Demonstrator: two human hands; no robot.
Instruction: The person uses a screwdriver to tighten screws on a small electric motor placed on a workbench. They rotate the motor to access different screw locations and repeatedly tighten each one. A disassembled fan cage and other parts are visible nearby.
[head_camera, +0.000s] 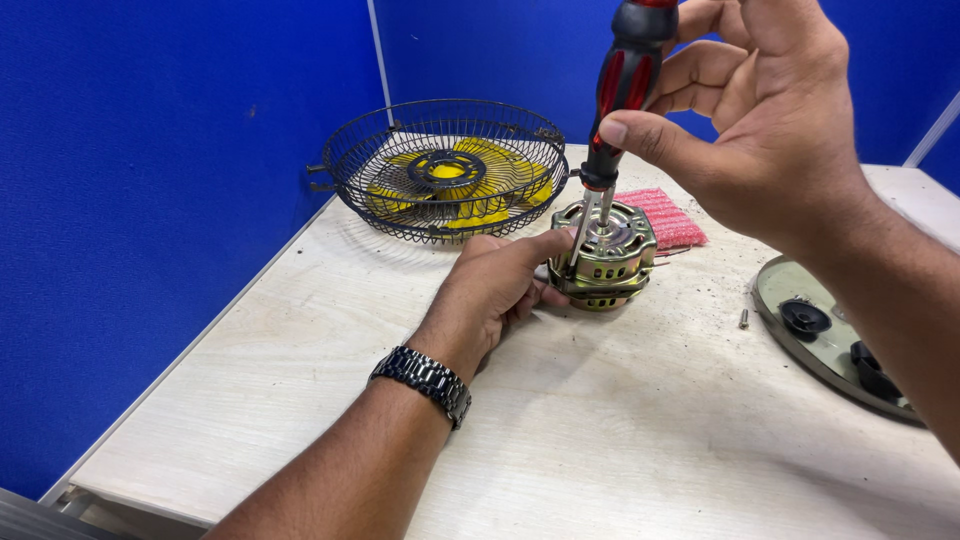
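A brass-coloured fan motor (612, 257) with a slotted round housing stands on the pale wooden table (600, 430). My left hand (495, 288), with a dark metal watch on its wrist, grips the motor's left side. My right hand (745, 120) holds a red and black screwdriver (622, 85) upright, its metal shaft pointing down onto the top left edge of the motor. The screwdriver's tip is hidden behind the housing rim.
A black wire fan guard (445, 170) with yellow blades inside lies at the back left. A pink cloth (665, 215) lies behind the motor. A round metal base plate (830, 335) with black knobs sits at the right, a loose screw (744, 318) beside it. Blue walls surround the table.
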